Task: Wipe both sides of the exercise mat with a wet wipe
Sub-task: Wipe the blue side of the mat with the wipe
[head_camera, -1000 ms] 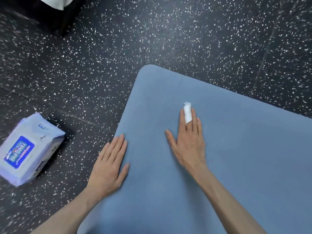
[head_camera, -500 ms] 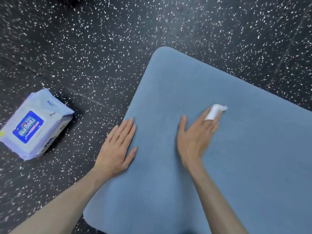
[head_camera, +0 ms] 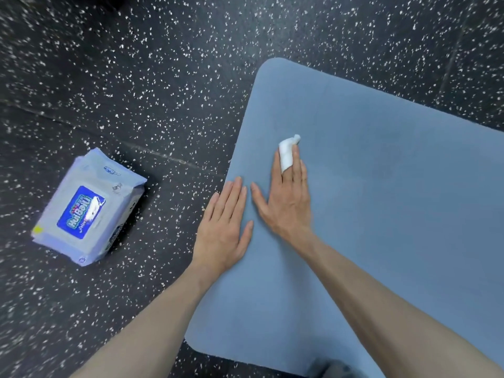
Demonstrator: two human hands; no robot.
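Matte blue foam fills the right half of my view: the exercise mat (head_camera: 395, 214) lies flat on the floor (head_camera: 163, 77), its surface finely grained and its corners rounded, one at the top and one near my forearms. The floor is black rubber flecked with small white chips, with a thin seam running across it to the left of the mat.

My left hand (head_camera: 223, 227) lies flat, palm down, on the mat's left edge, fingers straight and close together, thumb out to the side, holding nothing. My right hand (head_camera: 286, 203) is just beside it, also flat on the mat with fingers stretched forward. The wet wipe (head_camera: 286, 154) is a small white wad, soft and crumpled, wrapped over the front of my index finger with a twisted tip sticking out past the fingertips. How it is kept in place under the fingers I cannot tell; the hand presses it down onto the mat.

Off to the left, well apart from the mat, a pack of wipes (head_camera: 87, 208) sits on the floor: a plump, pillow-shaped plastic pouch in pale lilac with a glossy dark blue label and a flap on top.
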